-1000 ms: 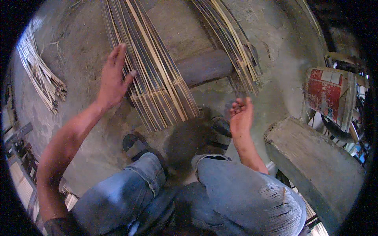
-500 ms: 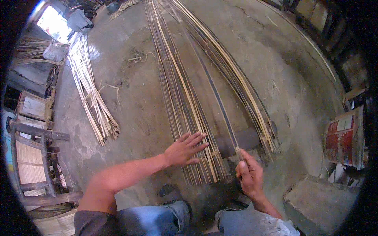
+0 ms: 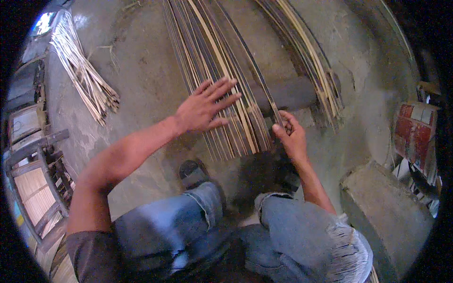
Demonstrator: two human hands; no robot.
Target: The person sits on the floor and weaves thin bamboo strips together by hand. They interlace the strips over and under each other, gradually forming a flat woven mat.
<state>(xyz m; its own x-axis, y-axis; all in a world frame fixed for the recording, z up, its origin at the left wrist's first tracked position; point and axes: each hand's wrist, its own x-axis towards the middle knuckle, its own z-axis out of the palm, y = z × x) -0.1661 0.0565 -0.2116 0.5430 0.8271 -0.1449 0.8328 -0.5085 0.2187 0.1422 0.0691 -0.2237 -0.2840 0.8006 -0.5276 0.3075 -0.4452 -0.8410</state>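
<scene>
A row of long, thin bamboo strips (image 3: pixel 242 113), some pale and some dark, lies lengthwise on the floor in front of me. My left hand (image 3: pixel 207 107) rests flat over this row with its fingers spread. At the row's right side, my right hand (image 3: pixel 291 137) pinches the near end of a single dark strip (image 3: pixel 260 78) between thumb and fingers. That strip runs away from me beside the row, slightly apart from it. Farther right lies a second group of strips (image 3: pixel 317 56), with a gap between the two groups.
A dark, rounded log-like piece (image 3: pixel 292 93) lies crosswise under the strips. Pale sticks (image 3: pixel 78 66) are bundled on the floor at far left. A wooden frame (image 3: pixel 47 188) stands at left, a concrete block (image 3: pixel 384 203) at right, and a red and white container (image 3: pixel 414 134) behind it.
My view has tilted down, so the hands and strips sit higher in the picture. The left hand still lies spread on the row, and the right hand still holds the strip's end.
</scene>
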